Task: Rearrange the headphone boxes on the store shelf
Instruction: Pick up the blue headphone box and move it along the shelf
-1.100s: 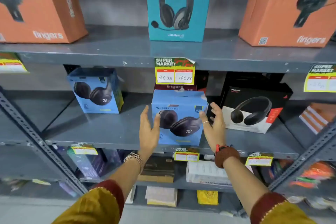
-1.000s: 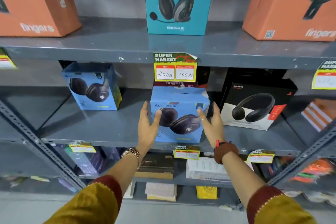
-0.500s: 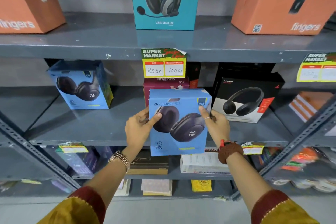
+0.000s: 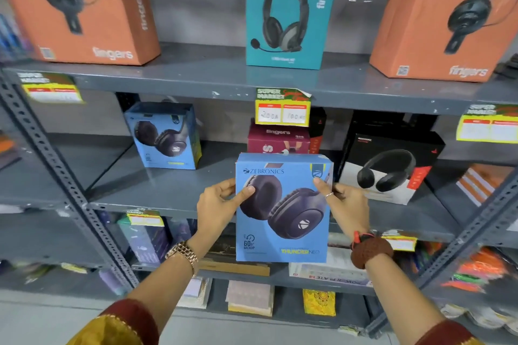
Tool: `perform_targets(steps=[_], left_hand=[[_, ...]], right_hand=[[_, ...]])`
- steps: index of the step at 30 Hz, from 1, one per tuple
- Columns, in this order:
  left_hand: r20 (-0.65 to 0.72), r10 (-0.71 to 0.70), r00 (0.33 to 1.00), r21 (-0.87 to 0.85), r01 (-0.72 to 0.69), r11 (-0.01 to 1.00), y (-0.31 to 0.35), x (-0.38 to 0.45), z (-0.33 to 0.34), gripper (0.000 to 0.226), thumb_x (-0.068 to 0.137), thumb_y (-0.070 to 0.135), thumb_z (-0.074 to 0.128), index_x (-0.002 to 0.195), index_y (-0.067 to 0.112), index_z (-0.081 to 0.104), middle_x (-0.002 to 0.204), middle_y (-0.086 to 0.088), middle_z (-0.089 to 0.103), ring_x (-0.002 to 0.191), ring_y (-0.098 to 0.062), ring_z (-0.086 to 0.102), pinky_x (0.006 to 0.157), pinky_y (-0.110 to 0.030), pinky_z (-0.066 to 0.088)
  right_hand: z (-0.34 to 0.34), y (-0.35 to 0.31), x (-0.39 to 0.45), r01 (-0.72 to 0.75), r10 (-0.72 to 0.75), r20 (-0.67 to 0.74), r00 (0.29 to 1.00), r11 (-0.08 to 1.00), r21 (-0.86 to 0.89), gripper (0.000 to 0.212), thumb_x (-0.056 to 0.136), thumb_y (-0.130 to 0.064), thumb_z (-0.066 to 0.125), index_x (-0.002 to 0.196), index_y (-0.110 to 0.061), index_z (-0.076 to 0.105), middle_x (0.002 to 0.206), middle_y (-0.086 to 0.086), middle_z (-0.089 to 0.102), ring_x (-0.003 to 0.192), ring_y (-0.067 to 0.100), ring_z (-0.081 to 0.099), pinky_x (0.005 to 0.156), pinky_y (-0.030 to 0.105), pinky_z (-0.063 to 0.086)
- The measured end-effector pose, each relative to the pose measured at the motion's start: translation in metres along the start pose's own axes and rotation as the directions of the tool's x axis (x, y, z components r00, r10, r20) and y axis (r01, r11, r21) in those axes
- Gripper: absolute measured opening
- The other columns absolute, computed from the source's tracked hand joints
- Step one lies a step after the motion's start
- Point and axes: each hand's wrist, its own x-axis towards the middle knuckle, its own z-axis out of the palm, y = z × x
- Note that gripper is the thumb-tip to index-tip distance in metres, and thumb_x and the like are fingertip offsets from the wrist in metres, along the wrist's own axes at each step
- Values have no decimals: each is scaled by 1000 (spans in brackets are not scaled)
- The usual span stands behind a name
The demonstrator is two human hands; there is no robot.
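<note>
Off the front edge of the middle shelf (image 4: 173, 190), a blue Zebronics box (image 4: 281, 207) hangs upright, clear of the metal. Left hand (image 4: 217, 207) and right hand (image 4: 347, 204) clamp its two sides, fingers wrapped round back, thumbs on the glossy printed face. Judging by this, the job is partway: one carton lifted, not yet placed; a matching blue box (image 4: 165, 137) stands near the back left, a maroon box (image 4: 279, 138) behind. All are squared cardboard on painted grey steel.
</note>
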Motion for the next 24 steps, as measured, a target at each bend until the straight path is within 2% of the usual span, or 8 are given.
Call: perform_targets(steps=[2,6,9,11,15,19,22,24], left_hand=[[-11,-13,1000,-1,13,1000,-7,4,-24,35,69,50,76,101,34,72,100,7,77,90,-6,72,84,-41,59],[-84,-39,996,17,40,999,-31,30,-91,38,67,56,74,99,36,71,100,8,77,92,-10,72,85,-44,57],[-118,-31,993,-6,31,1000,-48,57,-137,27,75,40,75,100,33,69,96,8,77,89,-14,73,83,-45,58],[-131,-26,991,-13,24,1000,-58,77,-164,29,80,30,72,108,23,68,78,9,75,82,-19,73,80,-42,58],[-166,-4,986,50,12,999,-84,131,-222,34,78,31,71,109,18,64,68,14,66,74,-27,66,72,-46,55],[-156,-44,987,83,58,995,-110,184,-261,29,84,22,69,110,12,58,83,-16,62,80,-32,62,79,-52,51],[-118,-68,991,75,78,994,-122,210,-275,25,84,18,68,104,10,56,90,-23,65,87,-33,64,81,-50,51],[-105,-94,990,77,102,992,-130,222,-278,19,84,17,69,90,10,52,81,-19,58,80,-28,58,75,-44,49]], right_hand=[[23,-13,-2,13,-14,29,999,999,35,67,73,-64,60,55,-1,50,47,2,37,48,17,33,49,27,28],[95,-58,-8,60,-66,98,993,996,66,59,78,-55,63,48,-17,28,43,-3,28,46,15,28,48,27,21],[150,-85,-8,93,-107,123,987,989,113,57,80,-50,63,51,-15,29,45,-4,25,46,14,25,48,27,18],[186,-101,-6,98,-119,136,983,984,150,56,81,-48,64,51,-15,29,46,-4,26,47,14,26,48,26,19],[264,-133,4,54,-97,189,977,973,222,53,81,-46,64,60,-1,45,50,-1,36,48,10,31,49,25,26],[323,-156,14,23,-94,249,964,961,275,26,84,-39,63,86,-13,64,65,-12,59,53,-8,53,53,5,40],[351,-161,20,12,-78,240,968,963,268,30,85,-38,63,93,-10,63,69,-10,61,59,-1,54,54,3,39],[364,-160,23,3,-62,230,971,968,251,36,84,-38,63,91,-3,61,69,-2,59,61,7,51,52,4,39]])
